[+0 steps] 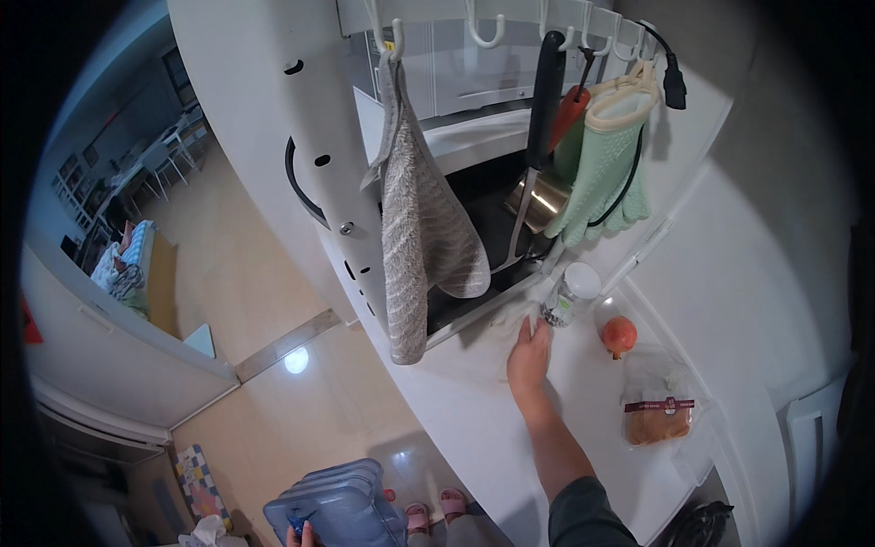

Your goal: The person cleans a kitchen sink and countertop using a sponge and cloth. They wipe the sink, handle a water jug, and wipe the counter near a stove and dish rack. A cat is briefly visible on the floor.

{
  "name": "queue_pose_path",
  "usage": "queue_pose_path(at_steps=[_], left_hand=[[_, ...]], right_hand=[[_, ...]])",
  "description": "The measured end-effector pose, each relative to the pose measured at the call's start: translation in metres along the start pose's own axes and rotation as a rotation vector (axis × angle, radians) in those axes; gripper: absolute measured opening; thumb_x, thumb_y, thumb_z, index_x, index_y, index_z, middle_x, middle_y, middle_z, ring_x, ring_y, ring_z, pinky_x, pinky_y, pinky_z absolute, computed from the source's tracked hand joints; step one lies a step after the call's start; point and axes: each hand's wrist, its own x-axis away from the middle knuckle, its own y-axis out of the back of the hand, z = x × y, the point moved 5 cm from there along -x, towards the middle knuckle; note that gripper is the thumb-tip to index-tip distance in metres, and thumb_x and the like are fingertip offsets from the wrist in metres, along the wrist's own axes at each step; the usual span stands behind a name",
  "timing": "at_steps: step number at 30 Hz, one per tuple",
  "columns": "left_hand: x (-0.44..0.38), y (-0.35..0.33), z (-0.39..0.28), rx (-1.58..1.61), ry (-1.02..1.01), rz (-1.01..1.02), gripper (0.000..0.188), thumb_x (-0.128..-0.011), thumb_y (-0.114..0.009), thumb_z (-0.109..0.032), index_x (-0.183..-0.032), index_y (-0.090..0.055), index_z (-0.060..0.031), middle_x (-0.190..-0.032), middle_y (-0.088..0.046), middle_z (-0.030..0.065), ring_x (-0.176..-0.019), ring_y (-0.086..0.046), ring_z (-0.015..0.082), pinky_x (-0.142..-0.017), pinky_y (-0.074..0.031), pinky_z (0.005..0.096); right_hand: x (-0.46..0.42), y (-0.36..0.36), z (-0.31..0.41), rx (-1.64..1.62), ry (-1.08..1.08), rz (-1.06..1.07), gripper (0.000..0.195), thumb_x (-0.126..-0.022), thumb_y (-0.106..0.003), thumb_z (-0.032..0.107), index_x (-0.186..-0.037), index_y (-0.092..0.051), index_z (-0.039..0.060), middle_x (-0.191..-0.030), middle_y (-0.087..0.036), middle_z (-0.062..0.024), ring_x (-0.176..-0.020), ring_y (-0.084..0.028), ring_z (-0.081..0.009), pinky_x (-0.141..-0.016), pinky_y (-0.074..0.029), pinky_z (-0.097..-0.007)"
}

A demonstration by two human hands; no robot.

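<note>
My right hand (pixel 530 352) reaches over the white countertop (pixel 472 403), its fingertips at a crumpled translucent plastic bag (pixel 511 316). Whether the fingers grip the bag, I cannot tell. Just beyond them stands a clear jar (pixel 562 306) with a white lid and dark contents. A pomegranate (pixel 619 335) rests further right, near packaged bread (pixel 657 420) in a clear wrapper. Low in the picture, my left hand (pixel 302 537) is partly cut off by the lower edge. Its fingers hold a small dark blue thing (pixel 298 522) against a blue-grey ridged container (pixel 335 502).
Above the counter, white hooks (pixel 487 31) carry a grey towel (pixel 407 239), a black-handled spatula (pixel 545 102) and a green glove (pixel 608 164). A dark tray (pixel 472 304) sits behind the towel. Pink slippers (pixel 452 502) show on the floor. Far left, a person (pixel 126 263) lies on a bed.
</note>
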Motion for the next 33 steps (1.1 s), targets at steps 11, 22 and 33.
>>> queue_pose_path(at_steps=[11,22,33], left_hand=[[-0.002,-0.002,0.023,0.118,0.05,0.031,0.025,-0.093,-0.058,-0.029,-0.08,-0.054,-0.0081,-0.061,-0.049,0.0014,-0.051,-0.045,0.0106,-0.049,-0.036,0.0245],[-0.006,-0.009,0.015,0.071,0.019,0.06,0.028,-0.092,-0.059,-0.033,-0.079,-0.051,-0.0092,-0.06,-0.048,0.001,-0.054,-0.045,0.0113,-0.051,-0.037,0.0255],[-0.015,0.006,0.02,0.031,0.007,0.053,0.03,-0.092,-0.058,-0.035,-0.088,-0.054,-0.0055,-0.068,-0.052,0.0028,-0.059,-0.048,0.0123,-0.055,-0.04,0.027]], right_hand=[[-0.064,-0.091,-0.044,0.453,0.121,0.053,0.062,-0.085,-0.051,0.021,-0.135,-0.034,-0.0114,-0.149,-0.021,-0.0252,-0.138,-0.019,-0.0401,-0.114,-0.016,-0.0477],[0.15,-0.074,0.041,-0.263,0.447,0.501,0.025,-0.089,-0.045,0.005,-0.111,-0.058,0.0073,-0.112,-0.059,-0.0114,-0.107,-0.054,-0.0303,-0.093,-0.043,-0.04],[-0.013,-0.03,-0.054,0.333,0.35,0.258,0.057,-0.089,-0.049,0.039,-0.137,-0.041,0.0084,-0.15,-0.026,-0.0154,-0.14,-0.019,-0.0326,-0.112,-0.016,-0.0483]])
